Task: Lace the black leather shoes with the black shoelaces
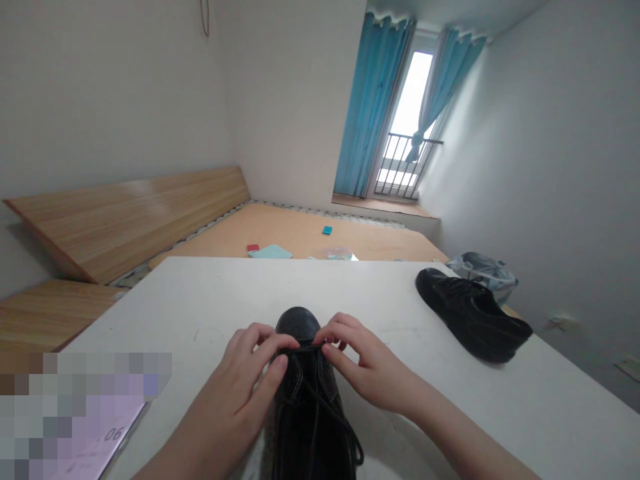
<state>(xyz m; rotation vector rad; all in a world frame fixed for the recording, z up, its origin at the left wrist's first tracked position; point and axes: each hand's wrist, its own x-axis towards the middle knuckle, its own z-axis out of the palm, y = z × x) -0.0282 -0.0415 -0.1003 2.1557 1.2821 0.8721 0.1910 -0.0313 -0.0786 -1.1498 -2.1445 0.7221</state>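
A black leather lace-up shoe (299,327) stands on the white table (210,293) right in front of me, toe pointing away. My left hand (240,387) and my right hand (365,363) meet over its lacing near the toe. Each hand pinches the black shoelace (310,347) between thumb and fingers, and the lace runs taut across the shoe between them. Loose lace ends trail down the tongue toward me.
A second black shoe (473,313) lies at the table's right edge, with a grey-blue cloth bag (483,267) behind it. A phone or tablet screen (95,440) lies at lower left. Beyond the table is a wooden bed frame (300,230) with small coloured items, then blue curtains.
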